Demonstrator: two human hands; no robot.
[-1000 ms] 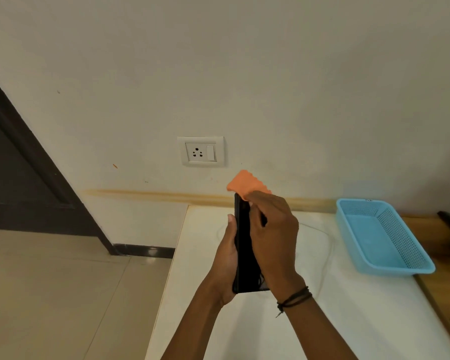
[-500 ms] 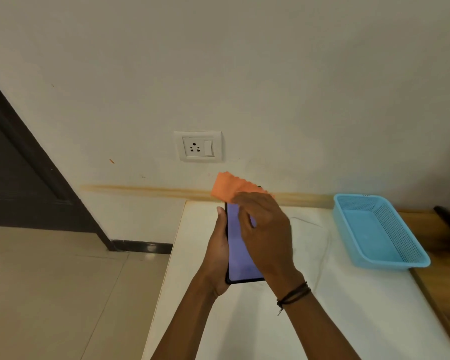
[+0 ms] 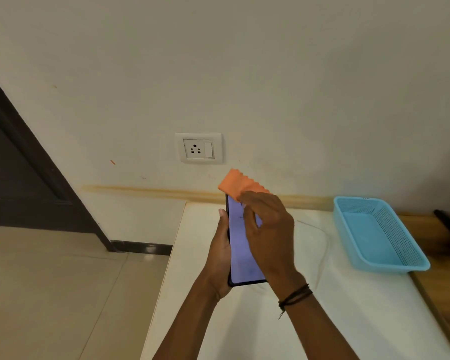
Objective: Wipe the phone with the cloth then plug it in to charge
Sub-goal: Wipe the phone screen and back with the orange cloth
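The phone is held upright above the near-left part of the white table, its lit pale-violet screen facing the camera. The left hand cradles it from nine o'clock, palm along the left edge and thumb tip up by the upper corner; its fingers wrap behind the phone and are hidden. The right hand lies across the right side of the screen, fingers bunched and pinching the orange cloth, which is pressed on the phone's top end at twelve o'clock and juts above it with a zigzag edge. That hand and wrist cover the phone's right edge and lower right corner, and faint marks on the screen are too small to read. A dark cord bracelet circles the right wrist. At three o'clock from the phone, a thin white cable curves over the table, partly lost against the white top. Further toward three o'clock sits a blue mesh basket, near the table's right edge. At eleven o'clock, on the wall above, is a white socket with a switch. A dark object at the far right is cut off by the frame.
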